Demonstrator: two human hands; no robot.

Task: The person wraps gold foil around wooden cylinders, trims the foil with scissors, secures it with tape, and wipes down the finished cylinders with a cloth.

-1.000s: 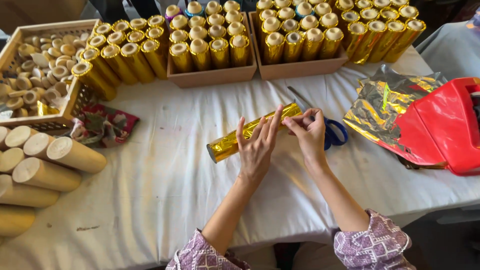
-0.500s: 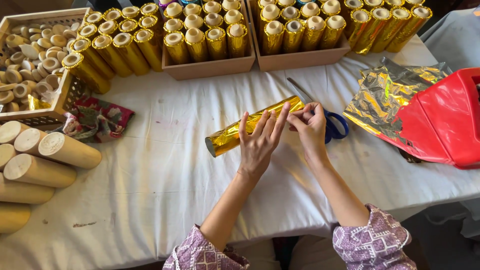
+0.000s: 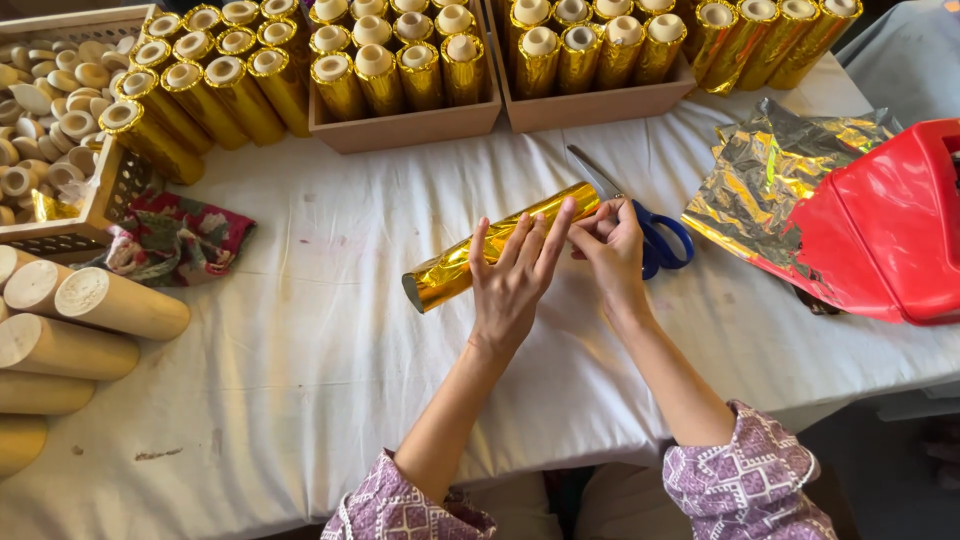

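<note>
A gold foil-wrapped tube (image 3: pixel 455 268) lies slanted on the white tablecloth (image 3: pixel 300 340) in the middle. My left hand (image 3: pixel 512 282) rests flat on its middle with fingers stretched out, pressing the foil down. My right hand (image 3: pixel 612 250) pinches the foil at the tube's far right end with curled fingers. Blue-handled scissors (image 3: pixel 655 232) lie just behind my right hand, their blades pointing toward the boxes.
Boxes of gold-wrapped tubes (image 3: pixel 400 60) line the back edge. Bare wooden tubes (image 3: pixel 90 320) are stacked at the left. A basket of wooden caps (image 3: pixel 40 110) and a floral cloth (image 3: pixel 170 240) sit at back left. Gold foil sheets (image 3: pixel 770 180) and a red container (image 3: pixel 890 230) are at the right.
Both hands stay on the tube. The fingers of my left hand have slid slightly along the foil, and the view has shifted a little.
</note>
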